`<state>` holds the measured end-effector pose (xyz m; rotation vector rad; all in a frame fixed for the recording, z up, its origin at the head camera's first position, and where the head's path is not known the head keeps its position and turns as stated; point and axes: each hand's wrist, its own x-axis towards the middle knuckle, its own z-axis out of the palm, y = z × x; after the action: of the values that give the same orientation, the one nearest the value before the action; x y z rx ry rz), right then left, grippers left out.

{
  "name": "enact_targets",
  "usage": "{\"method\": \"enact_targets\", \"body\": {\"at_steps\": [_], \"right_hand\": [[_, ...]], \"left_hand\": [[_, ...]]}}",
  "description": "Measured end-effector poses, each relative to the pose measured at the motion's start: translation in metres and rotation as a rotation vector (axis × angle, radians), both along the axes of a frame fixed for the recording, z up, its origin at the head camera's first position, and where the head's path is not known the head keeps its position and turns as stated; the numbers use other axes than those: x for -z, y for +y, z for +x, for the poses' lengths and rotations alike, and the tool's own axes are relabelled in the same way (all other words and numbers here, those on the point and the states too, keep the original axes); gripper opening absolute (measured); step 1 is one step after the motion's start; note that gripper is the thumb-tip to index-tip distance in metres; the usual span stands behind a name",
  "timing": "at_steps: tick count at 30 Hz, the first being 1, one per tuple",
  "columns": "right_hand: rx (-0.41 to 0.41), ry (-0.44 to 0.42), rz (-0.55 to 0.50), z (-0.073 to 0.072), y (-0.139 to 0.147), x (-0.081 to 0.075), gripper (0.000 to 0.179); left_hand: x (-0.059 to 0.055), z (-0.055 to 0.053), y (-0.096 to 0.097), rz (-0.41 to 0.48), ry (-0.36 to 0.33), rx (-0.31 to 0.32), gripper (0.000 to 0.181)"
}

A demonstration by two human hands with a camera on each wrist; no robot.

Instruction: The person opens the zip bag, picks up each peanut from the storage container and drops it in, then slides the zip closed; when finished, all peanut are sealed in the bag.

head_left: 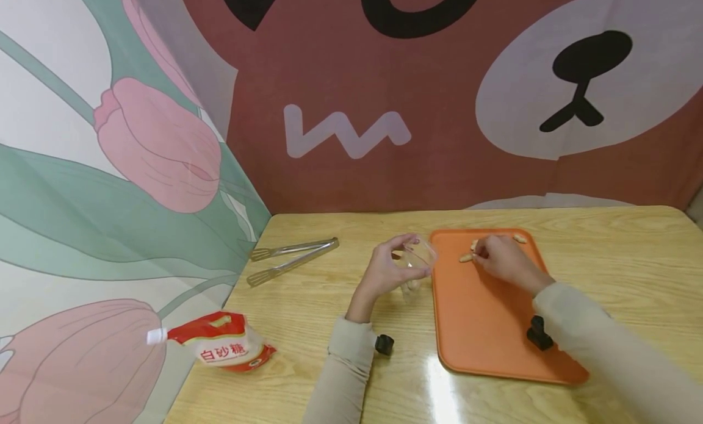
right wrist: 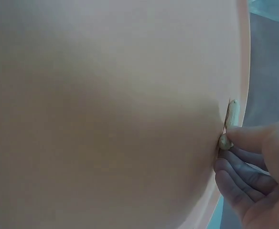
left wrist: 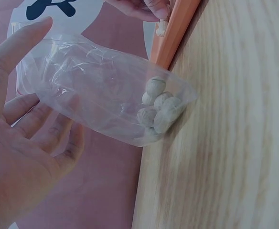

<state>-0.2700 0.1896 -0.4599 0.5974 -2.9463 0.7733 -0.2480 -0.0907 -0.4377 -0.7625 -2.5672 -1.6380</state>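
Observation:
In my left hand (head_left: 382, 268), thumb and fingers hold the mouth of a clear plastic bag (left wrist: 106, 90) spread apart. Several round, pale brown balls (left wrist: 155, 87), perhaps nuts, lie at the bottom of the bag, which hangs down by the tabletop. Over the far part of an orange tray (head_left: 483, 326), my right hand (head_left: 502, 260) pinches an unshelled peanut (right wrist: 224, 141) between thumb and fingers. Another peanut (right wrist: 232, 113) lies right beside those fingertips. One more peanut (head_left: 519, 238) rests near the tray's far right corner.
Metal tongs (head_left: 296, 256) lie spread on the wooden table (head_left: 307, 314) at the back left. A red and white bag with a white spout (head_left: 225, 341) lies at the front left. A printed cloth wall (head_left: 351, 186) rises behind the table, with another along its left side.

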Motion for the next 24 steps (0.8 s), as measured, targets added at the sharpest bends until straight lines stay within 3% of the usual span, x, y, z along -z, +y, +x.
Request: {"method": "enact_targets", "body": {"at_steps": [17,24], "right_hand": [[-0.015,-0.008,-0.034,0.000,0.002,0.006,0.006],[-0.028,0.018,-0.047,-0.002,-0.003,-0.013,0.011]], "left_hand": [[0.000,0.001,0.000,0.004,-0.011,0.004,0.075],[0.000,0.003,-0.001,0.007,-0.005,-0.001,0.073]]}}
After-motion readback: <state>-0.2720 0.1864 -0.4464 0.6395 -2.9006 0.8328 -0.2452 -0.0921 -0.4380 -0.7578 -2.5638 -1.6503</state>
